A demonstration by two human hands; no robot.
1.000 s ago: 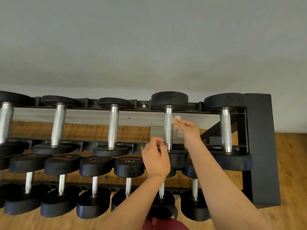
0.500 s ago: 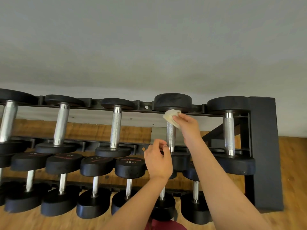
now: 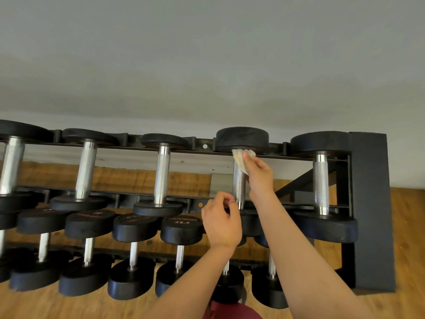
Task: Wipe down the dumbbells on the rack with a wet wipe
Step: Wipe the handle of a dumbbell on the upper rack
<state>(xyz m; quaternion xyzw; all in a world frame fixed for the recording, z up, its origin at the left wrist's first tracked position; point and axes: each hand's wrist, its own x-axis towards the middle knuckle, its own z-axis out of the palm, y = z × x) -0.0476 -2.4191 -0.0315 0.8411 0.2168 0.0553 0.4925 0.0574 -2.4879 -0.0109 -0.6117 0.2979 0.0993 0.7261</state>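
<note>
The right hand (image 3: 259, 178) is pinching the wet wipe (image 3: 240, 157), which is climbing from mid-way up the dumbbell handle (image 3: 239, 187) to its far head (image 3: 242, 139); the left hand (image 3: 222, 223) is curling beside the handle's near end, grip unclear; this handle is seemingly nearing completion.

The dumbbells (image 3: 162, 173) have black heads and silver handles (finely cross-hatched at the grip). The wet wipe (image 3: 239, 158) is off-white, the rack (image 3: 370, 203) black, the floor (image 3: 407, 226) brown wood-grain.

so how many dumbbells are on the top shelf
5 dumbbells: one at the left edge, second, third, fourth touched by the wipe, fifth at the right end. More may lie off-frame left.
</note>
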